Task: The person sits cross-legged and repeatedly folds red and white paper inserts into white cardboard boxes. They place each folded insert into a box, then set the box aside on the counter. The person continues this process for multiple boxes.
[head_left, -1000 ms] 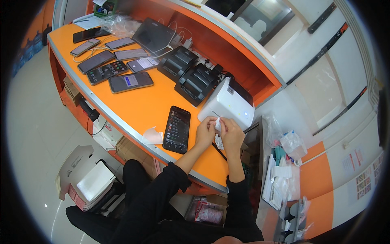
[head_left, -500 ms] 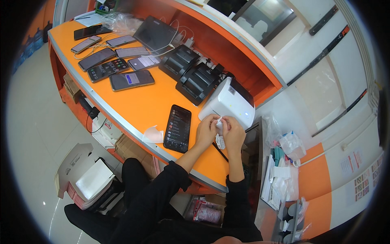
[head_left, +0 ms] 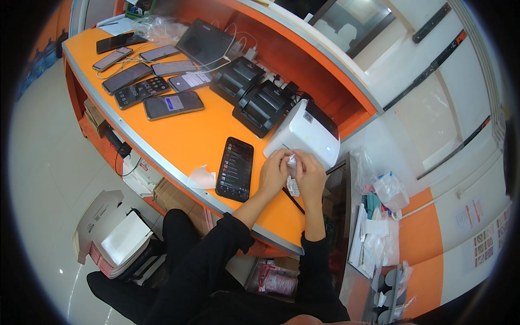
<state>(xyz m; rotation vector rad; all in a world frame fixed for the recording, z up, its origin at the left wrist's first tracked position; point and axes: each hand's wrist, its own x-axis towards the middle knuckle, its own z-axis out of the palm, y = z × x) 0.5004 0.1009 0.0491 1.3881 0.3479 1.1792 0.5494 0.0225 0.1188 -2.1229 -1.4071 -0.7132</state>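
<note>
My left hand (head_left: pixel 274 172) and my right hand (head_left: pixel 310 176) meet over the orange counter, fingers closed on a small crumpled white paper (head_left: pixel 292 161) between them. Another crumpled bit of printed paper (head_left: pixel 293 187) shows below it, between my wrists. Just beyond my fingers stands a white box-shaped printer (head_left: pixel 303 132) with a lit blue light. A black smartphone (head_left: pixel 235 169), its screen on with a list, lies left of my left hand. Beside that phone, at the counter's edge, is a pale paper piece (head_left: pixel 202 177).
Several phones (head_left: pixel 173 105) lie at the counter's left, some with cables. Two black printer-like devices (head_left: pixel 263 108) and a black laptop-like slab (head_left: pixel 206 44) line the back. An open white carton (head_left: pixel 127 238) stands by my legs. Plastic bags (head_left: pixel 391 190) hang at the right wall.
My fingers have shifted slightly around the crumpled white paper, and both hands stay in front of the white printer. The whole view has moved slightly.
</note>
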